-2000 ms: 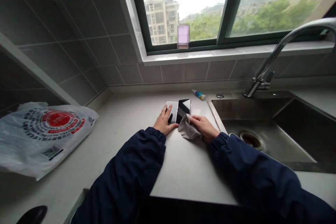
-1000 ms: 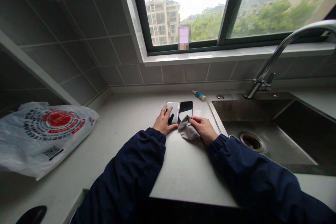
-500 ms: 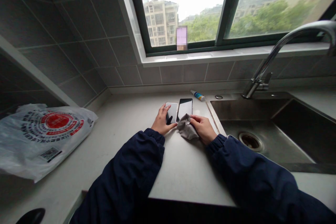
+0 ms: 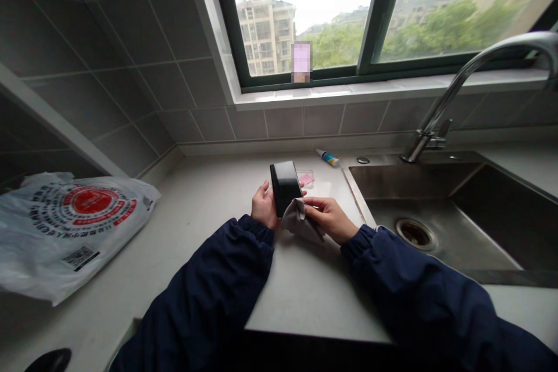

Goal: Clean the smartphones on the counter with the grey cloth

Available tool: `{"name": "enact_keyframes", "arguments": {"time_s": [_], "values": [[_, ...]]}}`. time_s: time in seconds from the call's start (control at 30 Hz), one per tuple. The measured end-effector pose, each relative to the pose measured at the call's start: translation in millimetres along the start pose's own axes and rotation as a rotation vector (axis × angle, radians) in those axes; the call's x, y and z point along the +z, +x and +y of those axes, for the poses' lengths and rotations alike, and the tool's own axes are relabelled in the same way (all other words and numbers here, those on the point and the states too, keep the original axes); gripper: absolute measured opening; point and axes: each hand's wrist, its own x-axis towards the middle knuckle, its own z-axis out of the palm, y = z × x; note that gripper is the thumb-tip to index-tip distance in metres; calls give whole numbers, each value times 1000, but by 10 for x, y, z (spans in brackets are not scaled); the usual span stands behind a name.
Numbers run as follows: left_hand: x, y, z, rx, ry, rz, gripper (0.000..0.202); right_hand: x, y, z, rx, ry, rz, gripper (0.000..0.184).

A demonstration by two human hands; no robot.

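Note:
My left hand (image 4: 264, 206) is wrapped around a black smartphone (image 4: 285, 189), held tilted above the counter with its glossy face up. Pinched in my right hand (image 4: 329, 218) is a grey cloth (image 4: 301, 224), which hangs down in folds. The cloth's upper part meets the lower right corner of the phone. Just behind the phone, on the counter, lies a clear flat phone case (image 4: 307, 178) with a pink patch in it. The phone and my fingers partly cover that case.
On the white counter (image 4: 209, 186), a blue and white tube (image 4: 326, 157) lies near the back. A steel sink (image 4: 453, 209) with a tall faucet (image 4: 440, 93) is on the right. A printed plastic bag (image 4: 78, 226) sits at the left. The window (image 4: 300, 11) is ahead.
My left hand has left the pale-edged flat thing and now holds the black phone, lifted and shifted left. The clear case with the pink patch has come into view. The cloth moved slightly left.

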Motion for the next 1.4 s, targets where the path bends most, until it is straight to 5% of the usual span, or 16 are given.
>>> {"name": "enact_keyframes", "arguments": {"time_s": [0.13, 0.33, 0.63, 0.93, 1.0, 1.13, 1.2, 1.4], "values": [[38, -53, -31, -3, -41, -55, 84, 4, -5, -15, 13, 3, -87, 52], [-4, -45, -12, -60, -28, -16, 85, -1, 0, -73, 21, 17, -39, 47], [120, -65, 43, -125, -484, 69, 71, -84, 78, -99, -54, 206, 398, 39], [90, -92, -7, -189, -319, -28, 76, -329, 181, -75, -346, 163, 863, 39], [91, -95, -39, -193, -299, -68, 78, -276, 104, -93, -468, -80, 810, 40], [124, -93, -81, -207, -308, -54, 78, -98, -71, -96, -542, -405, 267, 38], [142, -88, -92, -186, -354, -43, 77, -39, -114, -84, -575, -515, 98, 32], [183, -88, -111, -195, -371, -9, 73, -41, -74, -34, -661, -687, 101, 23]]}}
